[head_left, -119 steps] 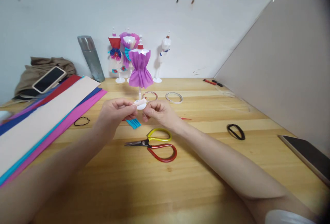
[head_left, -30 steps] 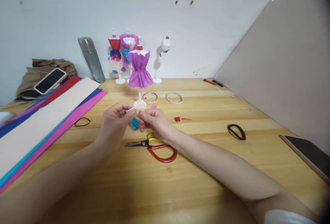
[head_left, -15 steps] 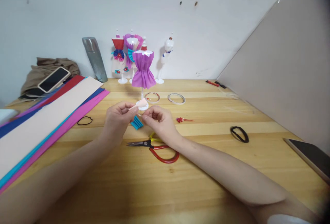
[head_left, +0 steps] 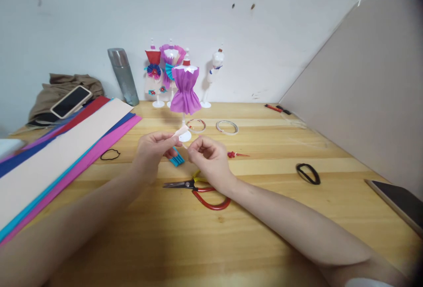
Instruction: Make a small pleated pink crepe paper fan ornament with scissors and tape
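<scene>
My left hand [head_left: 150, 152] pinches a small piece of pale pink paper [head_left: 181, 131] between thumb and fingers, above the table. Close on its right, my right hand [head_left: 211, 159] is closed, its thumb and forefinger pinching the end of a thin pale strip [head_left: 184, 146] that runs toward the paper. Whether strip and paper are one piece, I cannot tell. Under the hands lies a pleated blue paper piece [head_left: 177, 160]. Scissors [head_left: 188, 184] with red and yellow handles rest below my right hand, partly covered by it. Just beyond stands a mini dress form in a purple paper dress [head_left: 185, 91].
Two tape rolls, one reddish [head_left: 201, 121] and one white [head_left: 227, 122], lie beyond my right hand. A red ornament [head_left: 232, 154] and black band [head_left: 308, 174] lie rightward. Long coloured paper sheets [head_left: 66, 159] cover the left. A bottle [head_left: 124, 78] and more dress forms stand behind.
The pale pink paper has turned and tilted in my left hand. My right hand has drawn slightly to the right, and the thin strip shows more clearly between the hands.
</scene>
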Tool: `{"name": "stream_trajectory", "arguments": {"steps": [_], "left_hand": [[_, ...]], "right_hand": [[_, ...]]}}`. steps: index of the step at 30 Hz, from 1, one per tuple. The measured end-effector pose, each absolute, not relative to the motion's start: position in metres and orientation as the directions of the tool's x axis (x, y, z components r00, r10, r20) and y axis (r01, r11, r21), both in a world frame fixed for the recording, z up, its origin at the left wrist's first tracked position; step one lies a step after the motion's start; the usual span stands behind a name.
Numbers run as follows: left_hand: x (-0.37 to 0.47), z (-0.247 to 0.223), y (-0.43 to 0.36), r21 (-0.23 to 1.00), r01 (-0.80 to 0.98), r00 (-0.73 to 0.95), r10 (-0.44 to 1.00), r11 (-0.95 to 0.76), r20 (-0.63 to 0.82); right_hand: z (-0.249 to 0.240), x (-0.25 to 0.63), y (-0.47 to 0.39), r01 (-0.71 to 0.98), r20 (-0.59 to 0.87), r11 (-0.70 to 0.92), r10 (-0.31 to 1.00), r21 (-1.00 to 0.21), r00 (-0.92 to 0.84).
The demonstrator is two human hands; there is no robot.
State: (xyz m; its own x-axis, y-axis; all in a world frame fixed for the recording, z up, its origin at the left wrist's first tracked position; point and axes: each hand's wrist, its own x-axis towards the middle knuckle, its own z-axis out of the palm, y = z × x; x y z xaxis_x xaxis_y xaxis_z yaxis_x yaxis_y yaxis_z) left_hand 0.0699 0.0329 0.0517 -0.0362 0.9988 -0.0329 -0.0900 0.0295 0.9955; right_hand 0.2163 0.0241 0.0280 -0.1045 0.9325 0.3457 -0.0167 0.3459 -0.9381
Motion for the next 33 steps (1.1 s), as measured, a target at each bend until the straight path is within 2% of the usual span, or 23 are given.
{"name": "stream_trajectory", "arguments": {"steps": [5, 11, 15, 20, 24, 27, 33], "left_hand": [[0.074, 0.053, 0.029, 0.999, -0.042, -0.069, 0.997, -0.02, 0.017], [0.077, 0.054, 0.024, 0.988, 0.072, -0.09, 0.986, -0.137, 0.143], [0.074, 0.055, 0.024, 0.951, 0.213, -0.094, 0.964, -0.222, 0.247], [0.067, 0.056, 0.027, 0.789, 0.467, -0.104, 0.861, -0.4, 0.498], [0.064, 0.056, 0.029, 0.603, 0.605, -0.002, 0.756, -0.52, 0.654], [0.065, 0.054, 0.029, 0.561, 0.623, 0.025, 0.73, -0.545, 0.683], [0.071, 0.055, 0.022, 0.687, 0.54, 0.009, 0.82, -0.486, 0.573]], "right_hand": [[0.031, 0.219, 0.022, -0.142, 0.332, 0.308, 0.922, -0.941, -0.2], [0.024, 0.216, 0.027, -0.394, 0.223, 0.097, 0.932, -0.914, -0.288], [0.021, 0.214, 0.026, -0.42, 0.188, 0.022, 0.915, -0.907, -0.358], [0.025, 0.216, 0.018, -0.398, 0.241, 0.049, 0.861, -0.916, -0.448], [0.028, 0.215, 0.016, -0.397, 0.258, 0.069, 0.856, -0.915, -0.447], [0.026, 0.214, 0.019, -0.408, 0.272, 0.103, 0.883, -0.907, -0.383], [0.023, 0.212, 0.024, -0.43, 0.245, 0.089, 0.914, -0.899, -0.322]]}}
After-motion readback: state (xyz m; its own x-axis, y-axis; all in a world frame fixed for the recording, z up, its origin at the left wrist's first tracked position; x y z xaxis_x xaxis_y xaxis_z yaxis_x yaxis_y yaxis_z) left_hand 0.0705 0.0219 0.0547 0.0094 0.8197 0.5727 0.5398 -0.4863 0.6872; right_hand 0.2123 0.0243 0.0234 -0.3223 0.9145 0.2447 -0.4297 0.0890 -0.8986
